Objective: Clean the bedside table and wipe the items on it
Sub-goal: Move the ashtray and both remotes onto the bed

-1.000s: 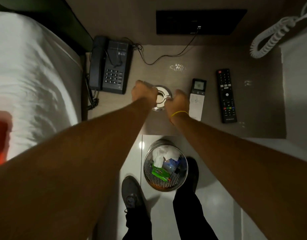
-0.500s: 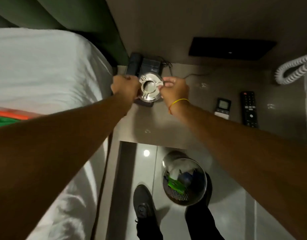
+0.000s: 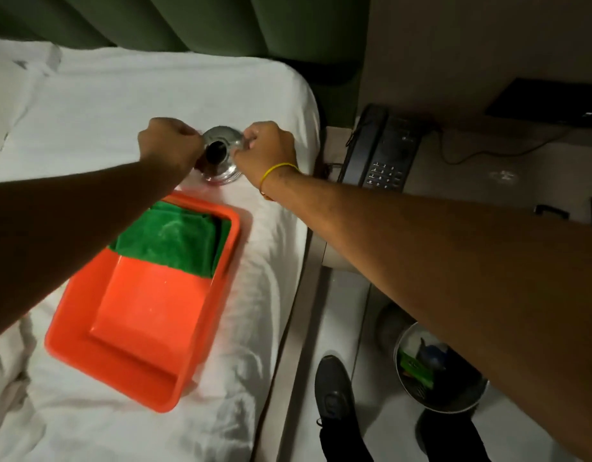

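Note:
A shiny metal ashtray (image 3: 220, 154) is held just above the white bed (image 3: 88, 105), past the far end of an orange tray. My left hand (image 3: 169, 143) grips its left rim and my right hand (image 3: 263, 146), with a yellow band at the wrist, grips its right rim. Whether the ashtray touches the sheet I cannot tell. The orange tray (image 3: 138, 328) lies on the bed with a folded green cloth (image 3: 171, 243) in its far end. The bedside table (image 3: 461, 181) is at the right, with a black telephone (image 3: 379, 151) on it.
A green padded headboard (image 3: 221, 25) runs behind the bed. A black wall panel (image 3: 548, 101) hangs above the table, with a cable trailing from it. A metal waste bin (image 3: 434, 371) with rubbish stands on the tiled floor by my dark shoes (image 3: 334, 395).
Both hands lifted the ashtray off the bedside table and carried it left, past the telephone, over the bed. My view swung left, so the orange tray and cloth now show.

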